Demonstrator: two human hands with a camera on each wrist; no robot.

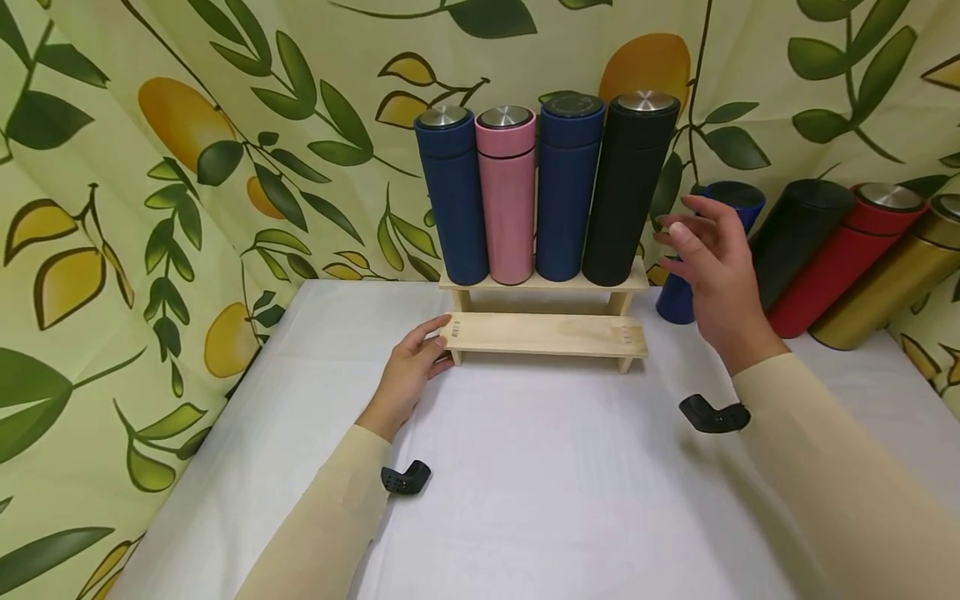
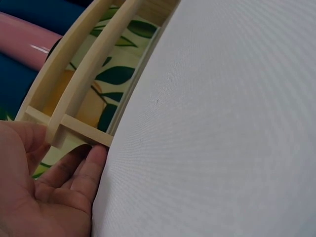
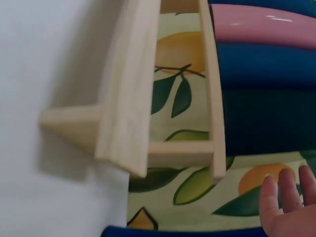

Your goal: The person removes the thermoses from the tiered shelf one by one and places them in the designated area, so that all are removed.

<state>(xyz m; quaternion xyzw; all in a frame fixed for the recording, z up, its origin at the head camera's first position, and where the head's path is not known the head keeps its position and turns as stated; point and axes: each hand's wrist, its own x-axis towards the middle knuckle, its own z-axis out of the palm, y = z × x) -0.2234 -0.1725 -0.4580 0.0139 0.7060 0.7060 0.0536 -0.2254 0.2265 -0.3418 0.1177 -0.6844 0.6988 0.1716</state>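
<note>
A two-step wooden rack (image 1: pixel 540 333) stands on the white table. Four thermos bottles fill its upper step: a dark blue one (image 1: pixel 453 204), a pink one (image 1: pixel 509 204), a second dark blue one (image 1: pixel 567 196) and a tall black one (image 1: pixel 628 200). My left hand (image 1: pixel 408 367) holds the left end of the lower step; in the left wrist view the thumb lies at the board's end, the other fingers bent by the side support (image 2: pixel 86 131). To the right of the black bottle my right hand (image 1: pixel 716 275) is raised, fingers loosely bent, holding nothing.
At the right, behind my right hand, several more bottles lean against the patterned curtain (image 1: pixel 300 167): a blue one (image 1: pixel 677 302), a black one (image 1: pixel 798 233), a red one (image 1: pixel 847 267) and a gold one (image 1: pixel 888 287). White cloth (image 1: pixel 540 483) covers the table.
</note>
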